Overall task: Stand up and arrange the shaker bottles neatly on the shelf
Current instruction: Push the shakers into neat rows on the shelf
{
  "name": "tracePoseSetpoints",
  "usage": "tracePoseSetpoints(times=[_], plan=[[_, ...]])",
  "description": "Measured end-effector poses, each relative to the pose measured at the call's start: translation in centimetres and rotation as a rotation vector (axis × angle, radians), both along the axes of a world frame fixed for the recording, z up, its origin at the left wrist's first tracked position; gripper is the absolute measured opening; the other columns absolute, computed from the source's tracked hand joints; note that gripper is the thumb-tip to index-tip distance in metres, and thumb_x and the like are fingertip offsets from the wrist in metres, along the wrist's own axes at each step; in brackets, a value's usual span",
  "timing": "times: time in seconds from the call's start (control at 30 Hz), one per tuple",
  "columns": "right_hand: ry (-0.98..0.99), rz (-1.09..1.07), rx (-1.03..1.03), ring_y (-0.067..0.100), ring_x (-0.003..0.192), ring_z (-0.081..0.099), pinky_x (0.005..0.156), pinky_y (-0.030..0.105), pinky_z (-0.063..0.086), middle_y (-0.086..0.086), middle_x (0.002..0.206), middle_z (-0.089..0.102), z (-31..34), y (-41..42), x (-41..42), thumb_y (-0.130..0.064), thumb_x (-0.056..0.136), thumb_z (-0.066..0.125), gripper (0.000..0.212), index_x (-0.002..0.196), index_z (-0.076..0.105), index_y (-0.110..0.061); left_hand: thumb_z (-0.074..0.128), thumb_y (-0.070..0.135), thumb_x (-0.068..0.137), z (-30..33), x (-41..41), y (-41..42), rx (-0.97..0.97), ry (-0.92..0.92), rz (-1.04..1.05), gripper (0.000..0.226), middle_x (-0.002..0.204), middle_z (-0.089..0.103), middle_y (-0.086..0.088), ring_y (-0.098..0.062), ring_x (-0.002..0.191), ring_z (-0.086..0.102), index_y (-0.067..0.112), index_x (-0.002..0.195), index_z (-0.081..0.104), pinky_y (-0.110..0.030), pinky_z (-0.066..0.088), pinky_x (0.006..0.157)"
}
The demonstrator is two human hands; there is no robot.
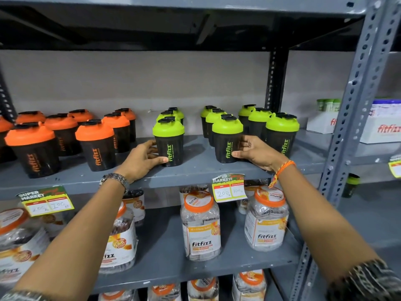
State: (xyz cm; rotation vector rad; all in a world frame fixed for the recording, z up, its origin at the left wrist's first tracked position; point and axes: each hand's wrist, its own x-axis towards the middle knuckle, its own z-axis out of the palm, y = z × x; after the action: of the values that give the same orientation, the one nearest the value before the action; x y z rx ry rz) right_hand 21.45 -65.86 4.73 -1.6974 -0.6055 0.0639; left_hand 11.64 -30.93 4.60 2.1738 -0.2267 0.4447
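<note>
Black shaker bottles stand upright in rows on the grey metal shelf (195, 170). Orange-lidded ones (95, 144) fill the left half, green-lidded ones the right. My left hand (141, 159) grips the base of the front green-lidded shaker (169, 142) of one row. My right hand (256, 153) grips the right side of another front green-lidded shaker (226, 137). Both bottles rest on the shelf. A third green row (282, 133) stands to the right of my right hand.
Price tags (229, 187) hang from the shelf edge. Clear jars with orange lids (200, 224) fill the shelf below. A perforated upright post (351, 118) bounds the shelf at right, with white boxes (382, 127) beyond it. Another shelf board runs overhead.
</note>
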Motion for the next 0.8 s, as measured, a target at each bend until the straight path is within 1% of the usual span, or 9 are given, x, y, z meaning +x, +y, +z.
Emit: tracePoseSetpoints(times=[0.07,0.2,0.3,0.43,0.57,0.6,0.7,0.73,0.8], plan=[[-0.009,-0.007,0.004,0.008,0.098,0.072,0.082,0.020,0.056,0.004,0.111,0.072,-0.05,-0.01,-0.09,0.008,0.079,0.073,0.045,0.117,0.062,-0.013,0.078,0.013,0.083,-0.01,0.03,0.01,-0.001,-0.001,0.004,0.059,0.128,0.068,-0.008,-0.017,0.112,0.068,0.013,0.136,0.053,-0.039,0.052,0.105],[-0.010,-0.014,-0.002,0.008,0.097,0.072,0.083,0.021,0.057,0.005,0.113,0.071,0.01,0.05,-0.18,0.008,0.080,0.073,0.047,0.120,0.060,-0.012,0.078,0.013,0.083,0.00,-0.03,-0.02,-0.006,0.005,0.008,0.061,0.129,0.068,-0.008,-0.014,0.111,0.067,0.014,0.138,0.053,-0.031,0.052,0.101],[-0.008,-0.016,-0.005,0.007,0.096,0.072,0.081,0.020,0.056,0.005,0.112,0.071,0.04,0.10,-0.28,0.009,0.081,0.072,0.046,0.120,0.060,-0.012,0.077,0.011,0.083,0.05,-0.06,-0.10,-0.016,0.013,0.003,0.062,0.131,0.067,-0.009,-0.017,0.114,0.067,0.013,0.140,0.051,-0.036,0.051,0.105],[-0.011,-0.025,-0.020,0.009,0.099,0.071,0.083,0.021,0.056,0.007,0.115,0.071,0.08,0.12,-0.26,0.008,0.081,0.072,0.046,0.120,0.060,-0.012,0.077,0.011,0.083,0.00,-0.02,0.04,-0.022,0.018,-0.001,0.065,0.132,0.066,-0.008,-0.017,0.116,0.065,0.012,0.142,0.050,-0.033,0.050,0.103],[-0.015,-0.039,-0.036,0.009,0.100,0.071,0.084,0.021,0.057,0.006,0.115,0.071,0.04,0.06,-0.19,0.006,0.080,0.073,0.046,0.120,0.061,-0.013,0.078,0.013,0.082,-0.01,0.12,0.22,-0.022,0.026,-0.004,0.063,0.132,0.066,-0.008,-0.016,0.116,0.066,0.014,0.140,0.052,-0.037,0.051,0.106],[-0.015,-0.043,-0.041,0.010,0.101,0.071,0.085,0.022,0.057,0.006,0.115,0.071,0.05,0.04,-0.21,0.006,0.080,0.074,0.047,0.121,0.061,-0.012,0.078,0.014,0.082,-0.03,0.14,0.25,-0.022,0.028,-0.005,0.063,0.131,0.067,-0.007,-0.015,0.116,0.066,0.014,0.139,0.052,-0.035,0.051,0.105],[-0.006,-0.048,-0.046,0.013,0.104,0.071,0.088,0.024,0.057,0.007,0.116,0.071,0.10,0.04,-0.28,0.005,0.079,0.075,0.048,0.121,0.061,-0.012,0.078,0.015,0.082,-0.09,0.21,0.34,-0.023,0.029,-0.008,0.063,0.129,0.067,-0.003,-0.007,0.112,0.065,0.015,0.139,0.052,-0.020,0.051,0.093],[-0.002,-0.047,-0.045,0.013,0.103,0.071,0.087,0.024,0.057,0.007,0.116,0.072,0.14,0.03,-0.33,0.005,0.079,0.075,0.047,0.121,0.061,-0.012,0.079,0.015,0.082,-0.10,0.24,0.35,-0.023,0.029,-0.008,0.063,0.128,0.067,-0.003,-0.006,0.111,0.065,0.016,0.139,0.052,-0.018,0.050,0.092],[0.006,-0.040,-0.037,0.011,0.100,0.072,0.083,0.022,0.057,0.006,0.113,0.072,0.24,0.09,-0.52,0.007,0.079,0.074,0.045,0.117,0.063,-0.014,0.079,0.016,0.081,-0.13,0.28,0.38,-0.031,0.034,-0.009,0.063,0.127,0.068,-0.002,-0.007,0.111,0.066,0.017,0.138,0.052,-0.021,0.051,0.093]])
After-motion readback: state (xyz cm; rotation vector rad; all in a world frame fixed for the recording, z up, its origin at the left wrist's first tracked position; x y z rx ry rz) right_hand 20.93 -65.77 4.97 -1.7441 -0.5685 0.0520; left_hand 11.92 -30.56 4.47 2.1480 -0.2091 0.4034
